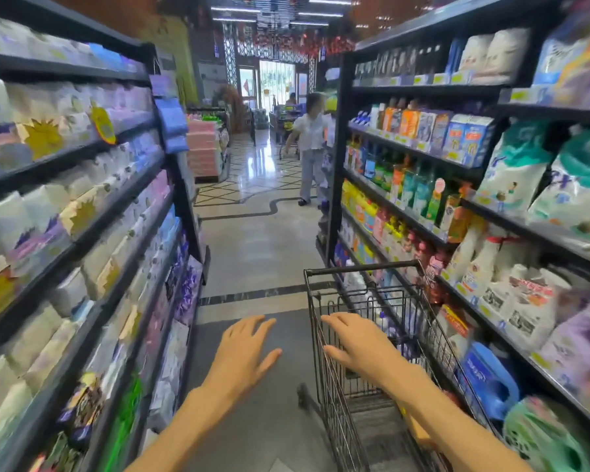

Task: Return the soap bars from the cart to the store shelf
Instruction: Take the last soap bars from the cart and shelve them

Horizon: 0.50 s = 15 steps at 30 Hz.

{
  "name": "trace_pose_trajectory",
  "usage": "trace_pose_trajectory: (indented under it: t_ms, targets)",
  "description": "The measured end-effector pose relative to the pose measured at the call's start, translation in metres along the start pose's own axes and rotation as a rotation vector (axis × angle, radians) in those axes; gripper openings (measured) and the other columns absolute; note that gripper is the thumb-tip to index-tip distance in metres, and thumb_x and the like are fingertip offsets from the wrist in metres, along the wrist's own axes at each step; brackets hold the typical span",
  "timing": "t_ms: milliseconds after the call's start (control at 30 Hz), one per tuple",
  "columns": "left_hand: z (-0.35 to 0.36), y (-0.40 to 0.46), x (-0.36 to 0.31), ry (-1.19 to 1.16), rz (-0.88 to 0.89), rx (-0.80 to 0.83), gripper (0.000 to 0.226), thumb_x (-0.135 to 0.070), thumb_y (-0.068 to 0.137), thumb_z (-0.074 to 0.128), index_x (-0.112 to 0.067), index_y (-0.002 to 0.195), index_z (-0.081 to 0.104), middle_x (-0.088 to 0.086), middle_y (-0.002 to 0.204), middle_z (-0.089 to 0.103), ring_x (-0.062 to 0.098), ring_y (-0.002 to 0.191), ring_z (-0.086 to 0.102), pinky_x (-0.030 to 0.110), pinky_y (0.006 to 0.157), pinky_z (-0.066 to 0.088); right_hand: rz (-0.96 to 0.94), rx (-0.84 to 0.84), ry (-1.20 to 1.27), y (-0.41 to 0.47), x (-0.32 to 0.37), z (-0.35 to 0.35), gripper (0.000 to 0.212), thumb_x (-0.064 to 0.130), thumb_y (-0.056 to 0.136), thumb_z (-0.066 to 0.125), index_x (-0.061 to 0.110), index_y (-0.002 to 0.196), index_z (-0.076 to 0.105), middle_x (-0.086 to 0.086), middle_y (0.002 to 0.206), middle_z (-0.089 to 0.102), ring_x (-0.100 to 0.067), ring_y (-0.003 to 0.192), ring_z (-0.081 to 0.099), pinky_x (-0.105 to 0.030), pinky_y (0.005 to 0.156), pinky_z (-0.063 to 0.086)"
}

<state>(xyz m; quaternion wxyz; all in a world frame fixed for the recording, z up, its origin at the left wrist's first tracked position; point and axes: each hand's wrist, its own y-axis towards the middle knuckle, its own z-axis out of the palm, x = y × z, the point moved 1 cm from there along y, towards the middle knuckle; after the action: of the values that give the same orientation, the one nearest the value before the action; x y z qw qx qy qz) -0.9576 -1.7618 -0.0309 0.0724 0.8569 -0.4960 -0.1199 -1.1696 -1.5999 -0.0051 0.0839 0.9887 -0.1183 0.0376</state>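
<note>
L hand [244, 352] open, empty; R hand [358, 345] open over cart [324, 369].

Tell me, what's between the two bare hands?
Only grey floor shows between the left hand and right hand, head view; the black wire cart's side sits beneath the right.

Black wire cart [361, 335], black shelf [402, 206], blue jug [487, 379], grey floor [263, 386]

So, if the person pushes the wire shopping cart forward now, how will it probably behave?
The cart probably rolls easily: a small wheel shows below its basket and the tiled floor looks smooth. It seems light, since the wire basket looks nearly empty. It stands close to the right shelf, so it may scrape there.
</note>
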Motion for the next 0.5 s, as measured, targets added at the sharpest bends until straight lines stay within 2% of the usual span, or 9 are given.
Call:
trace_pose_trajectory:
  t_ms: [133, 300, 433, 500]
  targets:
    - [0.014, 0.08, 0.0, -0.032, 0.103, 0.0, 0.065, -0.063, 0.096, 0.035, -0.023, 0.147, 0.041, 0.004, 0.144, 0.048, 0.027, 0.13, 0.048, 0.042, 0.106, 0.042, 0.081, -0.006, -0.034, 0.04, -0.043, -0.001, 0.062, 0.051, 0.094, 0.052, 0.024, 0.147, 0.037, 0.001, 0.141, 0.049, -0.022, 0.128, 0.048, -0.038, 0.103, 0.044]
    - [0.06, 0.217, -0.018, -0.067, 0.389, 0.061, 0.072, -0.068, 0.094, 0.023, -0.023, 0.147, 0.04, 0.004, 0.144, 0.047, 0.028, 0.132, 0.046, 0.043, 0.105, 0.043, 0.345, -0.01, -0.062, 0.073, -0.117, 0.0, 0.063, 0.051, 0.094, 0.054, 0.022, 0.147, 0.038, -0.001, 0.138, 0.052, -0.023, 0.125, 0.05, -0.039, 0.098, 0.046]
    - [0.085, 0.296, -0.048, -0.097, 0.617, 0.123, 0.062, -0.061, 0.096, 0.04, -0.022, 0.144, 0.045, 0.005, 0.139, 0.051, 0.029, 0.126, 0.051, 0.044, 0.1, 0.047, 0.601, -0.004, -0.06, 0.071, -0.156, -0.009, 0.063, 0.051, 0.095, 0.053, 0.021, 0.148, 0.037, -0.003, 0.144, 0.047, -0.024, 0.129, 0.046, -0.041, 0.1, 0.046]
    - [0.097, 0.329, -0.07, -0.106, 0.722, 0.14, 0.06, -0.06, 0.095, 0.041, -0.022, 0.142, 0.046, 0.004, 0.136, 0.052, 0.029, 0.123, 0.052, 0.043, 0.097, 0.048, 0.717, -0.028, -0.082, 0.062, -0.171, -0.013, 0.064, 0.052, 0.093, 0.054, 0.023, 0.148, 0.036, -0.002, 0.145, 0.047, -0.025, 0.13, 0.047, -0.041, 0.099, 0.047]
